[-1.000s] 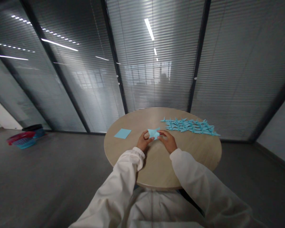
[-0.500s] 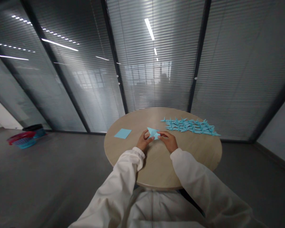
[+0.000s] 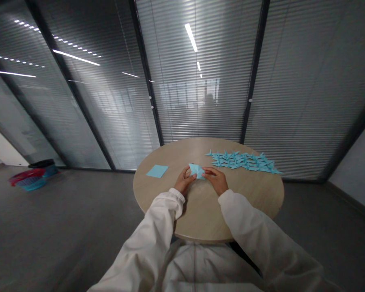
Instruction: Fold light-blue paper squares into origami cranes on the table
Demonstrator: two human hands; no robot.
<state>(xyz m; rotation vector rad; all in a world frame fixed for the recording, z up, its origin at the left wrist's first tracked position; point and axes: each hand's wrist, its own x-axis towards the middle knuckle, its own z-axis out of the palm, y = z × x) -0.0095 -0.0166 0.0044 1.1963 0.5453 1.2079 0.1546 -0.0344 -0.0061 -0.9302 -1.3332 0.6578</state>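
Two bare hands work at one piece: the left hand (image 3: 185, 181) and the right hand (image 3: 216, 181) close from either side, fingertips pinching a pale blue, part-folded paper shape (image 3: 196, 170) between them, over a round light-wood table (image 3: 202, 215). Its crisp creases and sharp points show a fold in hand, no longer a flat sheet. Left of the grip lies a smooth square of pale blue paper (image 3: 157, 171); ahead and rightward, rows of pointed blue origami cranes (image 3: 243, 161).
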